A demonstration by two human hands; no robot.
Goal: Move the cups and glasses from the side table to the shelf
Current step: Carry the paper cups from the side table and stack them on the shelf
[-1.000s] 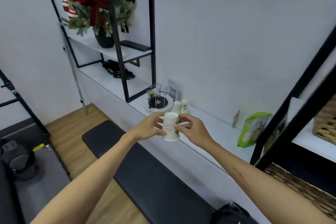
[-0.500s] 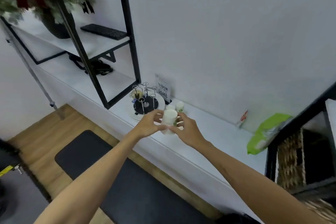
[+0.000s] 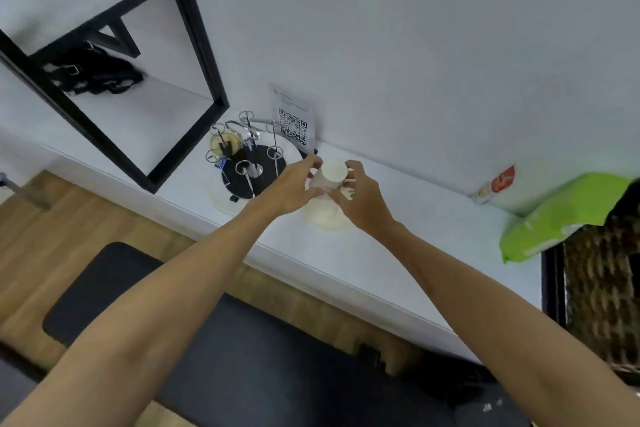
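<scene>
**Operator:** Since a second ago both hands have carried the paper cup (image 3: 331,173) forward and down, from mid-air in front of me to just above the white shelf (image 3: 374,253) by the wall. My left hand (image 3: 289,189) pinches it on one side, my right hand (image 3: 360,199) on the other, fingers curled round its wall. It is upside down, pale base facing me.

**Partner:** What is under it?

**Operator:** Between and below my hands there is a pale rounded shape (image 3: 327,217). I think it is another cup or a small stack, but the frame is blurred there and my fingers cover the join, so I can't tell whether the held cup already touches it.

**Partner:** So how do you finish the placement cleanly?

**Operator:** I'd keep the grip light, because a paper wall buckles easily. I'd lower it straight, keep it level, and check that it sits square on whatever is beneath before letting go. Then I'd open both hands outward together so neither side drags it over.

**Partner:** Anything close enough to bump?

**Operator:** Just beyond my left hand stands the wire rack (image 3: 251,152) on its round tray, with thin upright prongs. Beyond the fingertips of both hands leans the QR code card (image 3: 292,121). I'd withdraw toward myself, not sideways.
</scene>
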